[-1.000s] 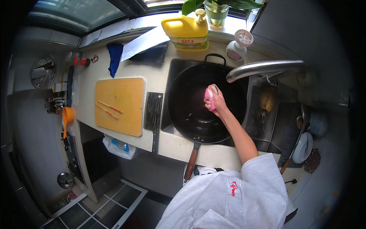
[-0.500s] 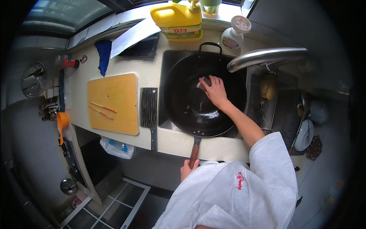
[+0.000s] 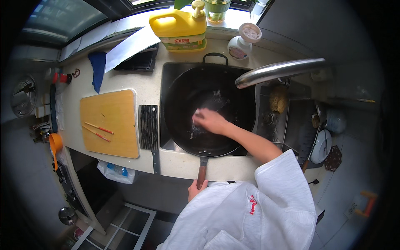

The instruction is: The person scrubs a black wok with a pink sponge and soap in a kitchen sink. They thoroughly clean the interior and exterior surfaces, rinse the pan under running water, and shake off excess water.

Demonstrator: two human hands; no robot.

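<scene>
From where I stand, the large dark wok [image 3: 187, 91] rests over the steel sink [image 3: 168, 73], its long brown handle [image 3: 201, 175] toward the person and its loop handle [image 3: 215, 54] on the far side.

Left hand [image 3: 195, 191]: grip wrapped round the brown handle, at the near side of the wok. Right hand [image 3: 209, 120]: inside the wok, left of its middle, fingers blurred by motion; whether the grip pinches anything I cannot tell. Pale wet streaks [image 3: 217, 99] show on the inner wall.

Handling, as judged: the wok looks stiff and fairly heavy, unlikely to break, slippery where wet. Sound holds are the brown handle and, opposite, the loop; the wide rim would serve poorly for one hand.

Surroundings: left of the wok, on the bench [image 3: 179, 166], a cleaver [image 3: 148, 127], then a cutting board [image 3: 110, 143] bearing chopsticks [image 3: 98, 128]. Beyond the wok, a yellow jug [image 3: 178, 36] and a white bottle [image 3: 239, 48]. Right of it, the faucet [image 3: 279, 71] reaches over the rim.
</scene>
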